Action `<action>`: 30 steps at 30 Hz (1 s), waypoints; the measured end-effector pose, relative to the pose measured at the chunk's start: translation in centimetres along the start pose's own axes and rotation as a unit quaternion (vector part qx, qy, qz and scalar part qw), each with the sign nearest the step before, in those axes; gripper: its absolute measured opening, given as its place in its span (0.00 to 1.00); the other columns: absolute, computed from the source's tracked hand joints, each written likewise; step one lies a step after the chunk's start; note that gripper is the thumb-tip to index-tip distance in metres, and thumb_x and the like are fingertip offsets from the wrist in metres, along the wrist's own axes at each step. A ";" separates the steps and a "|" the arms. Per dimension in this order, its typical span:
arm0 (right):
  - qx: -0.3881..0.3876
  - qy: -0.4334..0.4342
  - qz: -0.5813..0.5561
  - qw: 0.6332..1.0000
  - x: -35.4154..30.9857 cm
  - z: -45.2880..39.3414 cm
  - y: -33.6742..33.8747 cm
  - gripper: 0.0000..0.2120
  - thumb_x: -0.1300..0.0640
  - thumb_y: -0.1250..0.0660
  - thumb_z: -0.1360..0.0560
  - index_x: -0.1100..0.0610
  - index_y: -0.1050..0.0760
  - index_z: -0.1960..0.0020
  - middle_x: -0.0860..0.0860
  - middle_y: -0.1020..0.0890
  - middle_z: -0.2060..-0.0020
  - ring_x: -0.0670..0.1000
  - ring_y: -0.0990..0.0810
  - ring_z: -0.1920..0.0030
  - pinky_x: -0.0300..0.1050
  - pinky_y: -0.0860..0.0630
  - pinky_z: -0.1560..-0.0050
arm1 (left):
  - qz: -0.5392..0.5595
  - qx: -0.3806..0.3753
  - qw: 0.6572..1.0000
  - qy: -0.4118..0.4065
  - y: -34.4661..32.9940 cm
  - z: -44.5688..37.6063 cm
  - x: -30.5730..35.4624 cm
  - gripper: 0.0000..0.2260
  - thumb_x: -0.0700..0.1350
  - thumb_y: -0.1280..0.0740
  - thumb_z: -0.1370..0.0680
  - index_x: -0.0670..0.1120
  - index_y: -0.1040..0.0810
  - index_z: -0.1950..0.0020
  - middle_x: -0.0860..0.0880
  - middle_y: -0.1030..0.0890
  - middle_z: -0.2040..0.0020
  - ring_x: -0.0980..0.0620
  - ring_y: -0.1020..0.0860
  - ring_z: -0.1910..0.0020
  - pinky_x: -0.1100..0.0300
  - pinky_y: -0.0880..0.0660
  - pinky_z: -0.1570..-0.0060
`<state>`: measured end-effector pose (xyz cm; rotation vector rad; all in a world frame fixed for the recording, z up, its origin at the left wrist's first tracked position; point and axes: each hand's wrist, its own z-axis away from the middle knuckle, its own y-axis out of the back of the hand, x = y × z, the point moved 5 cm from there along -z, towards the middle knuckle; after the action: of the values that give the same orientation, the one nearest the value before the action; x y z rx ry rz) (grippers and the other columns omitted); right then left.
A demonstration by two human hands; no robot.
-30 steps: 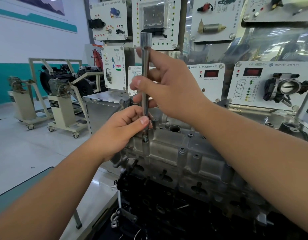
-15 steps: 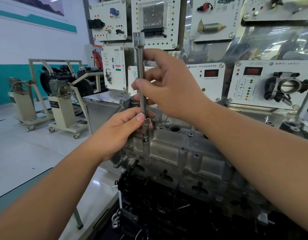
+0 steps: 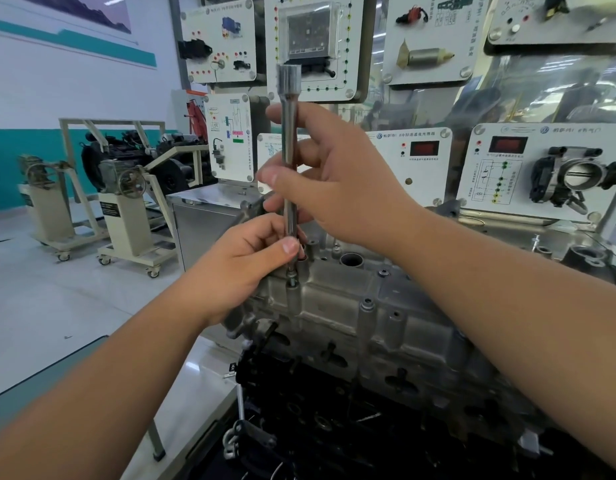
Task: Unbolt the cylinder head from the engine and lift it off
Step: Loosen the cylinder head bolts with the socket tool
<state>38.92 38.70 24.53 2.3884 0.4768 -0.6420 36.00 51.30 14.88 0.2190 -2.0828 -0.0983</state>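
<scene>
Gripping socket extension [image 3: 288,147], both hands, bolt [image 3: 291,279] half hidden

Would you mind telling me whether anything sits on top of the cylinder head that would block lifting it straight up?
Yes. The long socket extension stands upright on a bolt at the cylinder head's near-left edge, held by the left hand low and the right hand higher. Other bolts also look seated.

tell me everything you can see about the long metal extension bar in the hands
The extension bar is a slim, polished steel rod, shiny like chrome, with a wider hollow socket end at the top. It stands nearly upright, its lower tip set on a bolt at the near left corner of the grey cylinder head. The right hand grips its middle; the left hand pinches it near the bottom.
</scene>
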 end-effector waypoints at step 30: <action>0.017 0.012 -0.006 1.000 -0.8 -0.2 0.5 0.17 0.63 0.34 0.20 0.49 0.29 0.35 0.53 0.14 0.57 0.46 0.13 0.61 0.41 0.16 0.61 | 0.003 0.007 1.000 -0.006 -0.1 0.1 -0.1 0.06 0.56 0.31 0.27 0.59 0.16 0.54 0.53 0.17 0.58 0.57 0.20 0.58 0.62 0.21 0.56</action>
<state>38.53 38.30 25.33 2.4302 0.4933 -0.6320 35.96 51.25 14.75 0.2218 -2.0957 -0.0809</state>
